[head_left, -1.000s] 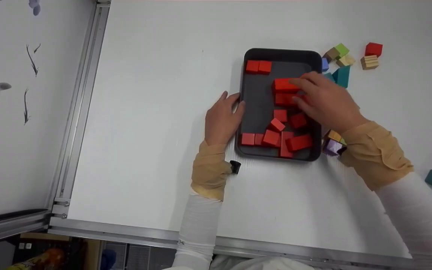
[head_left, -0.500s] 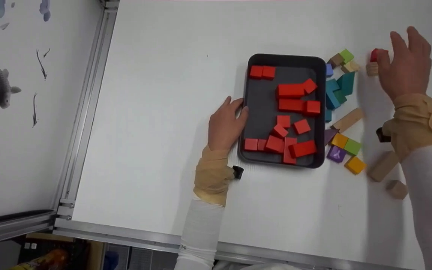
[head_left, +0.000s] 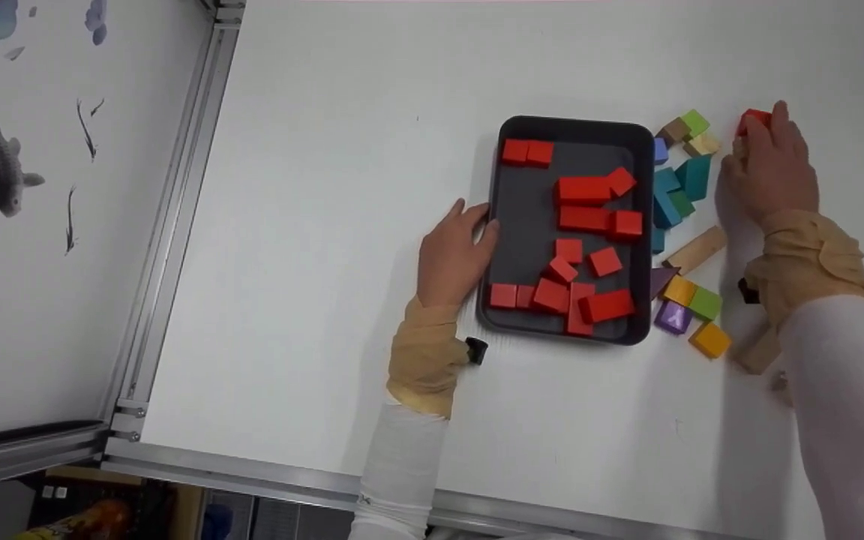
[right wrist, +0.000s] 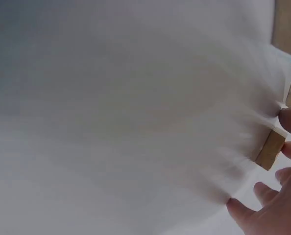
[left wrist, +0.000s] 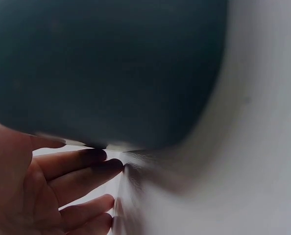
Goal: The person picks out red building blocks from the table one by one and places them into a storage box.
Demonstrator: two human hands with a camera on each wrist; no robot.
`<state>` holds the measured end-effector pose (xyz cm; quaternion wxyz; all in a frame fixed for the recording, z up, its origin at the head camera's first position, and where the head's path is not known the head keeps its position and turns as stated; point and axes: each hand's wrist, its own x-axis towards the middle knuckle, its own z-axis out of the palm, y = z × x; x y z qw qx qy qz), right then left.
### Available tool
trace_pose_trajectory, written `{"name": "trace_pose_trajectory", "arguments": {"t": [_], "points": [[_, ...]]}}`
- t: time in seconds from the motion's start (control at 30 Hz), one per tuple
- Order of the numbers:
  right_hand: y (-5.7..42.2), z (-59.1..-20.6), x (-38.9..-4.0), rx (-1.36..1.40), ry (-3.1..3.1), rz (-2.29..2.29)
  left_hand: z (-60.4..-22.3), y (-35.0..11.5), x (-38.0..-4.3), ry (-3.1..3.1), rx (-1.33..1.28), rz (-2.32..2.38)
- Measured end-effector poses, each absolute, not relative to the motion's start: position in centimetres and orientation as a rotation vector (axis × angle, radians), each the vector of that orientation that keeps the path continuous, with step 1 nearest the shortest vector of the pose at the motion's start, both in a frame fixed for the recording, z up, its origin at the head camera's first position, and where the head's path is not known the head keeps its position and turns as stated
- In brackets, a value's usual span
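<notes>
A dark grey tray (head_left: pixel 526 210) holds several red wooden blocks, among them a long one (head_left: pixel 583 190) and a cube (head_left: pixel 605 262). My left hand (head_left: pixel 453 262) rests against the tray's left wall, fingers extended; the left wrist view shows its fingertips under the dark tray side (left wrist: pixel 111 73). At the far right, my right hand (head_left: pixel 777 169) reaches down at a red cube (head_left: pixel 754 120), its fingers partly covering it. A small wood-coloured block (right wrist: pixel 271 149) stands right at the fingertips of the spread right hand (right wrist: pixel 275 210) in the right wrist view.
Right of the tray lie loose blocks: teal (head_left: pixel 694 178), green (head_left: pixel 694 121), yellow (head_left: pixel 710 340), purple (head_left: pixel 673 317) and a long plain wooden one (head_left: pixel 697 250). Another wooden block (head_left: pixel 758 351) lies partly under the right forearm. A metal rail (head_left: pixel 252 459) edges the table.
My right hand has left the tray and swung far right, then lowered onto the red cube and wooden block there. The left hand stays at the tray wall.
</notes>
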<state>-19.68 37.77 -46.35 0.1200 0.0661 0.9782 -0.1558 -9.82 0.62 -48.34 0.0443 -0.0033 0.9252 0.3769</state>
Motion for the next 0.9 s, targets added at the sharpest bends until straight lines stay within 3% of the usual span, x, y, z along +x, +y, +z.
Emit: {"name": "trace_pose_trajectory", "arguments": {"t": [0.9], "points": [[36.2, -44.9, -19.9, 0.201, 2.989, -0.365, -47.9, 0.3, -9.9, 2.839, 0.002, 1.134]]}}
